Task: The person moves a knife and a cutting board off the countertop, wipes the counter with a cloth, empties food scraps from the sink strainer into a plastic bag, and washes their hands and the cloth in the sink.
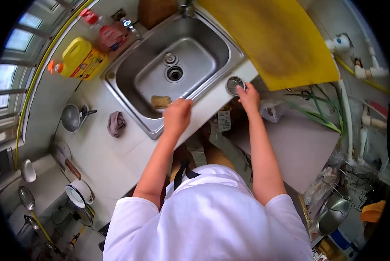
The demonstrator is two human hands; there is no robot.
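Observation:
My left hand is closed in a fist above the near rim of the steel sink. A small shiny piece shows at its knuckles, but I cannot make out what it is. My right hand grips a small round cup with a shiny rim, its mouth facing up, over the counter's edge. Inside the sink, a tan sponge lies in the near left corner, close to my left hand. The drain hole is uncovered, with a round metal strainer beside it.
A yellow detergent jug and a pink pump bottle stand left of the sink. A crumpled cloth and a grey ladle-like bowl lie on the white counter. A yellow board is at the right, above green onions.

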